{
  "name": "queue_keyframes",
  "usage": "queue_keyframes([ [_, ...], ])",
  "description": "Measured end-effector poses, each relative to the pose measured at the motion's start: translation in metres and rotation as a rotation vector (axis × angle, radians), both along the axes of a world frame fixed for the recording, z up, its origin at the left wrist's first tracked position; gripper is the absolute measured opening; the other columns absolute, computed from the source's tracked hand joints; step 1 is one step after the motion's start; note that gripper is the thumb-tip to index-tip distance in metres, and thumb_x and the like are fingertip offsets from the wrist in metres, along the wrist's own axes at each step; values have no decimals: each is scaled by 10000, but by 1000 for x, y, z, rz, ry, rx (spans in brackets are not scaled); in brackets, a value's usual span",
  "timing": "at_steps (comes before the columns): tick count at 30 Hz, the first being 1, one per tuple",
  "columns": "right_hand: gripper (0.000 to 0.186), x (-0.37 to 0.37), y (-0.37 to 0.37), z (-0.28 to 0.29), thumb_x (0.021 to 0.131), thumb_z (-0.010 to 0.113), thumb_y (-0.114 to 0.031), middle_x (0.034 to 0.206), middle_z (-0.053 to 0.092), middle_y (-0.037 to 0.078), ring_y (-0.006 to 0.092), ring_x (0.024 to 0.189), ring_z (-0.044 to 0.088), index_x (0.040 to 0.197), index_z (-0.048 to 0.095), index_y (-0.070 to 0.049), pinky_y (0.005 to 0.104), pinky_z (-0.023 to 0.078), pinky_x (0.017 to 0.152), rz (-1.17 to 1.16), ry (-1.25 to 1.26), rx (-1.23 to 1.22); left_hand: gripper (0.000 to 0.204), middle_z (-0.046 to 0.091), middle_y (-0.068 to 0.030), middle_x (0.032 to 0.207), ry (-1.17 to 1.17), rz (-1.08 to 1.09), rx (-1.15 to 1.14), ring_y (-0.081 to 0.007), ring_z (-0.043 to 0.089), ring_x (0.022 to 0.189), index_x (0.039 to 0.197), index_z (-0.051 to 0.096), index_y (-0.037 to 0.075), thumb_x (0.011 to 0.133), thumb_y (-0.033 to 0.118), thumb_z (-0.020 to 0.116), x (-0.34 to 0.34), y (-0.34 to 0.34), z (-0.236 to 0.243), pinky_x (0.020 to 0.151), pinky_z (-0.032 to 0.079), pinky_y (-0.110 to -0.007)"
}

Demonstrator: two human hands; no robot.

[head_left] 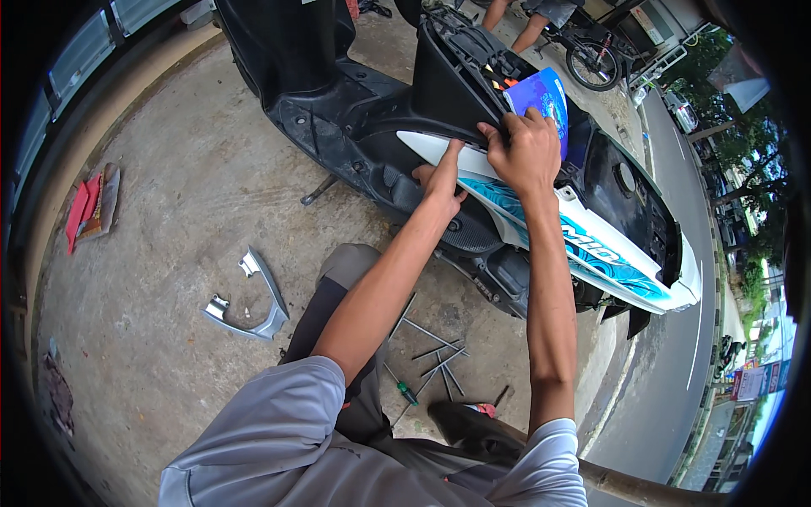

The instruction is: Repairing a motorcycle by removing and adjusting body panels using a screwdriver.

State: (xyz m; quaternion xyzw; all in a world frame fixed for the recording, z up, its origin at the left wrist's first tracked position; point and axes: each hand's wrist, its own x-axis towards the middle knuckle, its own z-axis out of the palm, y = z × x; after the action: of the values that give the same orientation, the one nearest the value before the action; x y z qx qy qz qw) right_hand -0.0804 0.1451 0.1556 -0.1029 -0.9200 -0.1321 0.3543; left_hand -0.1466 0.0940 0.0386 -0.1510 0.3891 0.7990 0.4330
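Observation:
A black scooter with a long white side panel [583, 230], patterned in turquoise, stands in front of me. My left hand [442, 179] grips the panel near its pointed front end, thumb on the upper edge and fingers at the lower edge. My right hand [528, 152] is curled over the panel's top edge, farther back; its fingertips are partly hidden. Just beyond those fingers a blue, glossy patterned piece [541, 95] sticks up; I cannot tell whether the hand touches it. The scooter's black floorboard [325, 139] lies left of my hands.
A silver U-shaped grab rail [272, 313] lies on the concrete floor [169, 279]. Near my legs are several metal T-handle wrenches [439, 348] and a green-handled screwdriver [407, 392]. A red packet [83, 211] lies at far left. Another person's legs [532, 32] and a parked motorcycle [594, 63] stand behind.

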Motion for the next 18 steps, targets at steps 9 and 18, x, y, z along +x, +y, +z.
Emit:
queue_keyframes([
  [9, 311, 7, 5, 6, 663, 753, -283, 628, 516, 132, 291, 634, 512, 671, 623, 0, 391, 400, 594, -133, 7, -231, 833, 361, -163, 1183, 21, 2, -21, -278, 374, 1127, 1162, 217, 40, 622, 333, 780, 3, -5, -2, 849, 371, -522],
  [18, 106, 86, -23, -2, 737, 658, -80, 861, 554, 78, 268, 784, 530, 807, 588, -43, 377, 408, 648, -84, 246, -129, 717, 349, -148, 1247, 21, -99, 73, -270, 334, 1163, 1240, 348, 35, 694, 295, 733, -10, -22, 2, 919, 348, -581],
])
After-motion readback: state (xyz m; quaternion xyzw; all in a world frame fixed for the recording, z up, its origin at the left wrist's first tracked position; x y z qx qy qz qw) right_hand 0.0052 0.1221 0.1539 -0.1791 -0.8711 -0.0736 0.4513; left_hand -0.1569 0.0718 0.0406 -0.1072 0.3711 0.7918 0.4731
